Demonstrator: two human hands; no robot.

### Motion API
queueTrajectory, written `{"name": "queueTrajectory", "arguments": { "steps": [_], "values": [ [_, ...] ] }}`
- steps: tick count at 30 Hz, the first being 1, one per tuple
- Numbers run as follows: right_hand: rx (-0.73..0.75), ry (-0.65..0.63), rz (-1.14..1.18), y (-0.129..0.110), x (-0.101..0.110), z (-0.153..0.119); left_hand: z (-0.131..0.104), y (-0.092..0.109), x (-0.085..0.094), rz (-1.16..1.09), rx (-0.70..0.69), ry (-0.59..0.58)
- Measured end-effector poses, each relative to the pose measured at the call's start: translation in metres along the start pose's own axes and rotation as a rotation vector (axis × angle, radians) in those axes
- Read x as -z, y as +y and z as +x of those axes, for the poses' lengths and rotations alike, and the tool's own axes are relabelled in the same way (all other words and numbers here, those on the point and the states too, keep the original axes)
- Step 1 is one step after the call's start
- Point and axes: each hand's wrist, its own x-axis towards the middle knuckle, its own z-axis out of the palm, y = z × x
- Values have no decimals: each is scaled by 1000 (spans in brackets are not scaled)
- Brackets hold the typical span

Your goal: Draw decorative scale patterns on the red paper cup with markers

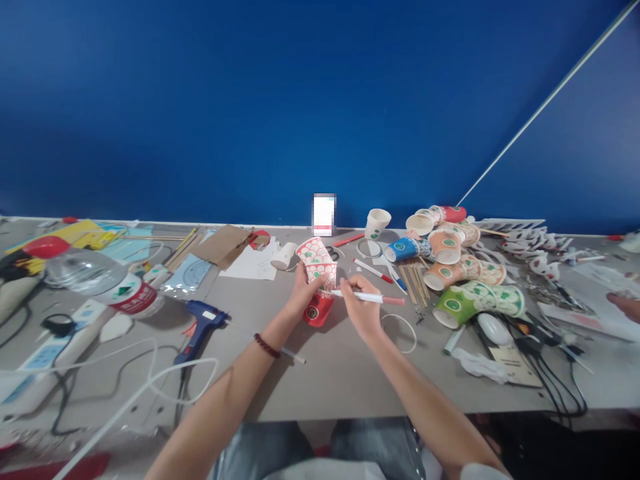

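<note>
Two or more red patterned paper cups [319, 315], joined in a stack, are tilted at the middle of the grey table. My left hand [301, 291] is wrapped round the left side of the stack. A white marker with a pinkish-red end [373, 297] is pinched in my right hand [361, 308], its tip touching or very close to the cups' right side. The stack's open-patterned end points up and away, and its red end faces me.
A blue glue gun [203, 327], a large plastic bottle [107, 283] and a power strip [45, 360] lie left. Behind are a white cup [377, 224] and a phone-like screen [324, 215]. Stacked cups [455, 305], wooden sticks [414, 283] and cables lie right. Another person's hand [625, 307] shows far right.
</note>
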Motion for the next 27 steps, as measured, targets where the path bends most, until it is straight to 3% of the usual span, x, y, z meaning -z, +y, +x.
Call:
{"name": "queueTrajectory", "arguments": {
  "steps": [7,27],
  "values": [
    [1,22,30,2,0,1,3,-2,-1,-230,4,3],
    [-8,67,89,0,-1,0,-3,4,-4,-155,78,-54]
  ]
}}
